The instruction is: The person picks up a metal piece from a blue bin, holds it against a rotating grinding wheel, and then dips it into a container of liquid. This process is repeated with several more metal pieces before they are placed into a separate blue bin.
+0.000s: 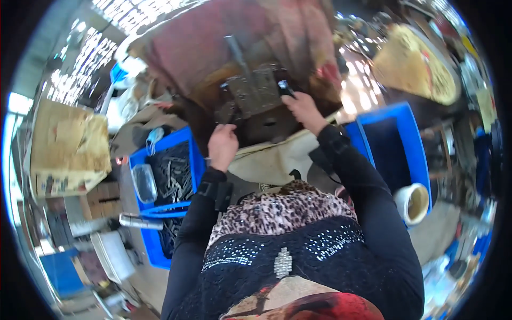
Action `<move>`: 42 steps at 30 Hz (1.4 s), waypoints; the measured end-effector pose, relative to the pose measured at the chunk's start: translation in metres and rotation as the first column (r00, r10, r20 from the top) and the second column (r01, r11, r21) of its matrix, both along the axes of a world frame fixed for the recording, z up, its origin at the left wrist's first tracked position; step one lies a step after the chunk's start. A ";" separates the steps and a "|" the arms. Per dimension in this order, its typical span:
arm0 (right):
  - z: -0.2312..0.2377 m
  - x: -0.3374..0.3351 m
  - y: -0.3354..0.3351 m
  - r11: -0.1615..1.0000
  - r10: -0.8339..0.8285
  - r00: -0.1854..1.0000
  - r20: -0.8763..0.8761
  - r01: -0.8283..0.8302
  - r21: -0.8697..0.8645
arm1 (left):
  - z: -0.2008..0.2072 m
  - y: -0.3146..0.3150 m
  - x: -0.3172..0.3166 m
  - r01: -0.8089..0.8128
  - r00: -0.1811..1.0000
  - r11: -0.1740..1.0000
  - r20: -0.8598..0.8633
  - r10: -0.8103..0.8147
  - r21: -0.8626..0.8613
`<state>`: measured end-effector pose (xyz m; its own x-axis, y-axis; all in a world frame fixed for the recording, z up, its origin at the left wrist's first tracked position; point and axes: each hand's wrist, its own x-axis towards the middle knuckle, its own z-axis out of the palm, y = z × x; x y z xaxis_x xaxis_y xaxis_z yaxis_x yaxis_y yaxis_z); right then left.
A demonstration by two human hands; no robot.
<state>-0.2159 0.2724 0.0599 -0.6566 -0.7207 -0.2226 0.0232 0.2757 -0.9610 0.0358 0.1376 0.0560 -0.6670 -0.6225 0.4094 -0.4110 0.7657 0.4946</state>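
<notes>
In front of me stands a dark, oily metal block (258, 92) on a machine, with a slanting metal rod (236, 52) rising from it. My left hand (223, 146) is closed at the block's lower left, fingertips pinched by a dark, narrow part; what they hold is hard to make out. At the block's right side my right hand (306, 112) is closed round a small dark piece with a shiny tip (285, 89). A stained reddish cloth (213, 34) drapes over the machine behind the block. Pale cloth (266, 165) lies between the machine and my lap.
A blue bin (198, 160) on the left holds many thin dark metal pieces (173, 176) and a clear plastic container (144, 183). To the right stands another blue bin (418, 138), with a cream round tub (413, 204) at its near end. A cardboard box (72, 144) stands far left.
</notes>
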 end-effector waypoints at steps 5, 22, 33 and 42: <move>0.116 -0.005 -0.031 0.993 -0.024 0.849 -0.528 -0.039 -0.109 | 0.005 0.011 0.006 -0.047 0.999 0.998 -0.013 0.047 0.043; 0.171 -0.012 -0.132 0.998 0.007 0.161 -0.987 -0.066 -0.004 | 0.018 0.038 -0.009 0.025 1.000 0.998 0.012 -0.026 0.055; 0.166 -0.004 -0.137 0.996 0.000 0.226 -0.974 -0.085 -0.019 | 0.005 0.024 -0.001 0.102 0.988 0.953 0.084 -0.131 0.285; 0.167 -0.009 -0.142 0.995 0.002 0.253 -0.967 -0.102 -0.025 | -0.004 0.005 -0.004 0.105 0.982 0.825 0.072 -0.173 0.555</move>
<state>-0.2252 0.1309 0.2272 -0.3070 -0.7413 0.5969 -0.9467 0.1737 -0.2713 0.0317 0.1431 0.0515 -0.7840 -0.6183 -0.0547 -0.4006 0.4367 0.8055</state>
